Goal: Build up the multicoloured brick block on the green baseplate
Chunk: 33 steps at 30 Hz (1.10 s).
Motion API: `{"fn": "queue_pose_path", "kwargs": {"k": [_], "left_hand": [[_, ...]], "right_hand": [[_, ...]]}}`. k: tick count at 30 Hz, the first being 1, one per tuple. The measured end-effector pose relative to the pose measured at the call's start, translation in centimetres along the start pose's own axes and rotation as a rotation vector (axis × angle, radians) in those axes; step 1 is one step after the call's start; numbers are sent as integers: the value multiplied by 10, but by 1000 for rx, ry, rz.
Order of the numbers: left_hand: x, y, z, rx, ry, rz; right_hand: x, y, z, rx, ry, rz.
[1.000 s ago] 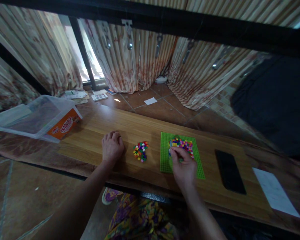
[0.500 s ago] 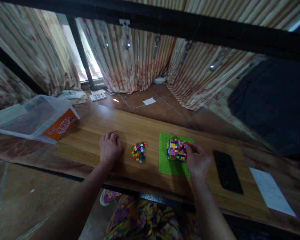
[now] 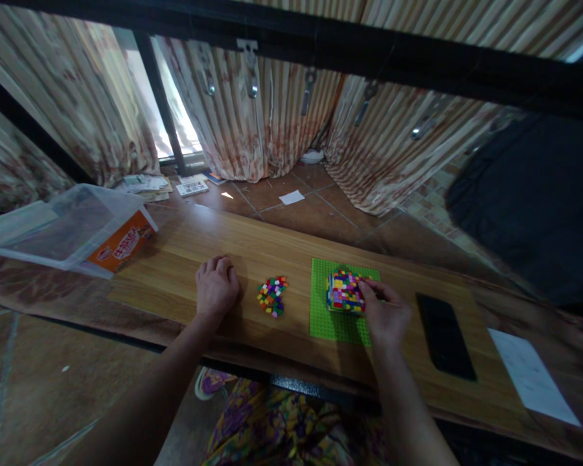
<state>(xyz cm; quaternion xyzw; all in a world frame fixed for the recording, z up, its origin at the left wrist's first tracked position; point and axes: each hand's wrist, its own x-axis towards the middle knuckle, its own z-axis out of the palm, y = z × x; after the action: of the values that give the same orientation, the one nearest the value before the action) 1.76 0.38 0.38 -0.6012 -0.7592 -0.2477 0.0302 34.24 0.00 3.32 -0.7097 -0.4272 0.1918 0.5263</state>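
Resting my left hand (image 3: 217, 285), curled into a loose fist, on the table (image 3: 175, 272). A pile of bricks (image 3: 272, 296) lies at its three o'clock. My right hand (image 3: 386, 314) pinches the colourful block (image 3: 344, 291) on the green plate (image 3: 331, 325) from three o'clock.

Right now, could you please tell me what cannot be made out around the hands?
Head view only:
- Block: right side covered by the right hand; grip unclear.
- Left hand: curled palm-down on the table, contents hidden.
- Loose bricks: too small to count.
- Paper: blurred, unreadable.
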Motion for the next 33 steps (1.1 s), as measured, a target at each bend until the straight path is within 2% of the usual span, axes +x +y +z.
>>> {"fn": "queue_pose_path", "kwargs": {"k": [7, 19, 27, 30, 33], "left_hand": [[0, -1, 1, -10, 8, 8], [0, 1, 0, -29, -4, -13], [1, 0, 0, -23, -9, -3], [0, 0, 1, -20, -3, -4], [0, 0, 1, -21, 0, -7]], "right_hand": [[1, 7, -7, -64, -35, -60], [9, 7, -2, 40, -55, 16], [12, 6, -3, 6, -84, 16], [8, 5, -6, -10, -51, -2], [-6, -3, -6, -44, 28, -79]]}}
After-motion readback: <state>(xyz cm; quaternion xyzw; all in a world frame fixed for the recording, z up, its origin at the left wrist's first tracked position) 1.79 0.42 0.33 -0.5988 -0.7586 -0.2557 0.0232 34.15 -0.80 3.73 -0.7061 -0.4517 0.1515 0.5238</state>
